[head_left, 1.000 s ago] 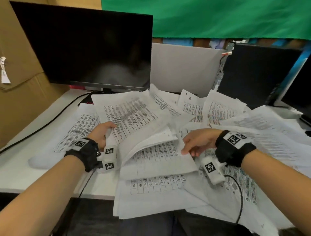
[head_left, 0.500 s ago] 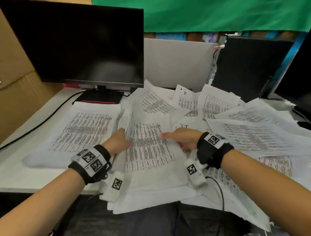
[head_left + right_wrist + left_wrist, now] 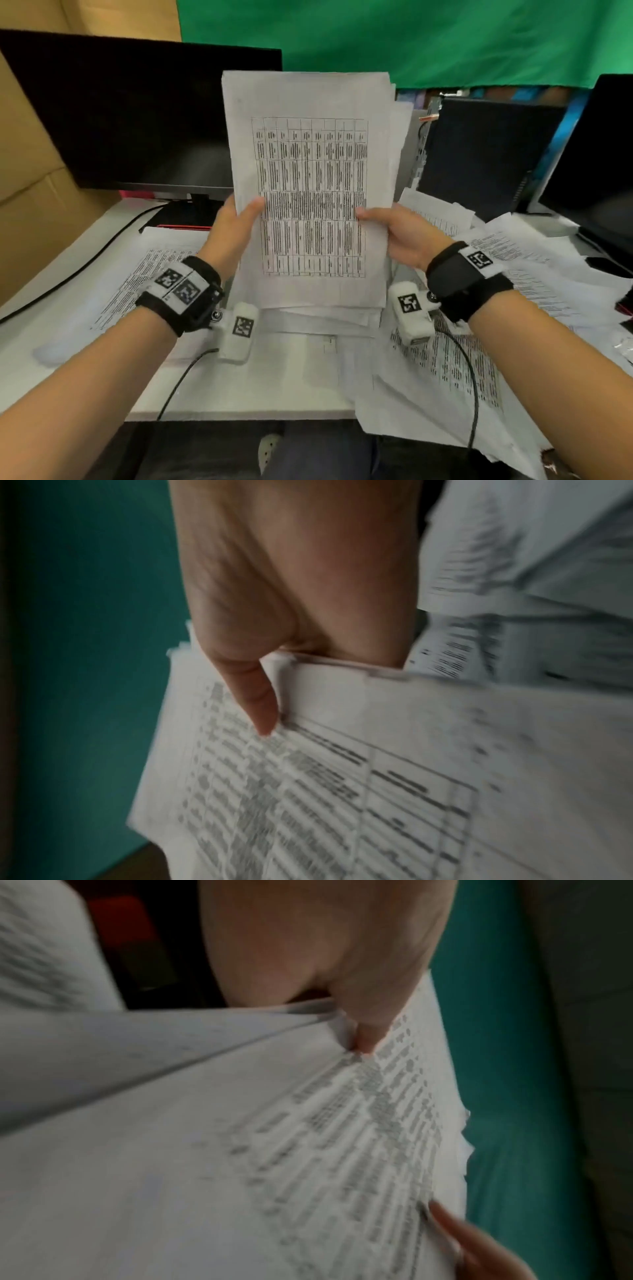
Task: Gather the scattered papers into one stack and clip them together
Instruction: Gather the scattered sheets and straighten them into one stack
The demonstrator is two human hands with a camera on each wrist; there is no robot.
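Two hands, left hand (image 3: 236, 224) and right hand (image 3: 399, 236), gripping paper stack (image 3: 310, 192) upright by side edges; light, floppy, slippery sheets, best pinched mid-edge.

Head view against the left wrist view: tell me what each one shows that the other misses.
Only the head view shows the whole stack of papers held upright over the desk, both hands on its side edges, the loose sheets lying at the right, and the monitor.

Only the left wrist view shows the stack's edge close up, sheets fanned and uneven under the left thumb.

Both show the left hand pinching the printed stack, and the green backdrop.
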